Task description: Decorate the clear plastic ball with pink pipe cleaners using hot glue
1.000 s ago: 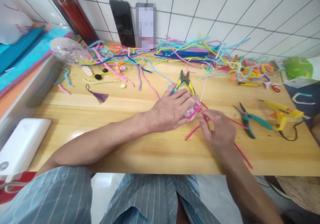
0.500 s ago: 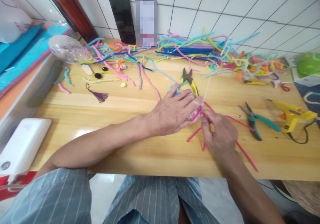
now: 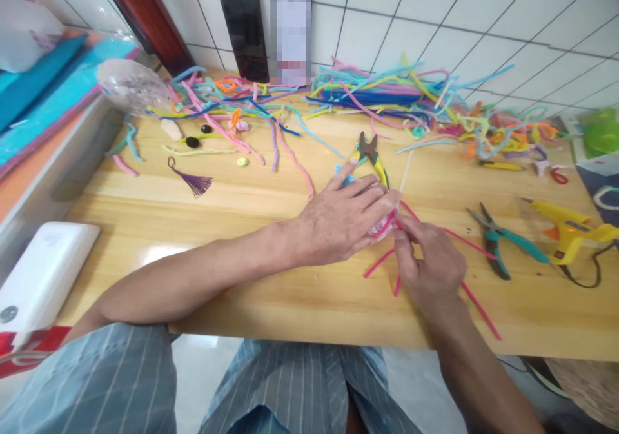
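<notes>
My left hand (image 3: 341, 221) lies over a small pink-and-white fuzzy piece (image 3: 385, 225), holding it against the table; its thumb is hidden. At the right edge of that piece, my right hand (image 3: 432, 260) pinches a pink pipe cleaner between thumb and index finger. Several pink pipe cleaner ends (image 3: 482, 311) stick out around and beneath the right hand. Just beyond my left fingers are yellow-handled cutting pliers (image 3: 369, 145) with their jaws apart, and something blue (image 3: 346, 177) partly covered by the fingers.
Piles of coloured pipe cleaners (image 3: 367, 95) line the tiled wall. Teal-handled needle-nose pliers (image 3: 522, 244) and a yellow glue gun (image 3: 563, 231) lie to the right. To the left are a purple tassel (image 3: 194, 181) and a white power bank (image 3: 51, 273). Two phones lean on the wall.
The view has shifted slightly, so everything sits a little differently in it. Both hands keep nearly the same pose on the pink-and-white piece.
</notes>
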The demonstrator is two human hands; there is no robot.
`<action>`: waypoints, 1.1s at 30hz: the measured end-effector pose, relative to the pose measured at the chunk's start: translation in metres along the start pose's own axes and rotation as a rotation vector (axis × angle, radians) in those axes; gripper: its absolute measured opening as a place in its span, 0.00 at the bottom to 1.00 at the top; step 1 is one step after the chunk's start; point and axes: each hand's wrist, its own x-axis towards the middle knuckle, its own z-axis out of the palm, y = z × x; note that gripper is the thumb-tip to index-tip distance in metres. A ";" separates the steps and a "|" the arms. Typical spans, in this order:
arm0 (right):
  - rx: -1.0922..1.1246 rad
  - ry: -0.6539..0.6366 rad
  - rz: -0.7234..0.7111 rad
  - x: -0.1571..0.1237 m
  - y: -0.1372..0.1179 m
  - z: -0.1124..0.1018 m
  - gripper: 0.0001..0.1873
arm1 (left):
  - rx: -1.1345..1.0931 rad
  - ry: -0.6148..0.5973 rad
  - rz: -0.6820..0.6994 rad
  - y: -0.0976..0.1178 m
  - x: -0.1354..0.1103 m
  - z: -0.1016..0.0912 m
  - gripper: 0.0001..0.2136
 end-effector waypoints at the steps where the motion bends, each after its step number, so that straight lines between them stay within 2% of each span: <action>1: 0.007 0.001 -0.004 0.001 0.000 0.000 0.22 | 0.003 0.004 0.000 0.000 0.000 0.000 0.26; 4: 0.023 0.005 -0.004 0.003 -0.001 0.000 0.22 | 0.010 0.006 0.000 0.001 0.001 -0.001 0.25; 10: 0.064 0.012 0.012 0.001 0.000 0.000 0.29 | 0.029 0.006 -0.008 0.003 0.001 0.001 0.24; 19: -0.037 0.005 -0.033 0.003 0.000 0.001 0.19 | 0.039 -0.010 0.000 0.002 0.001 0.000 0.25; 22: -0.039 -0.017 -0.010 0.001 -0.001 0.000 0.18 | 0.031 0.000 0.004 0.001 0.001 0.000 0.26; 28: 0.063 -0.079 0.048 -0.001 0.000 -0.001 0.24 | 0.036 0.012 0.018 -0.001 0.000 0.001 0.26; 33: 0.190 -0.163 0.023 -0.003 0.009 0.007 0.37 | 0.034 -0.006 0.022 -0.004 0.000 0.001 0.29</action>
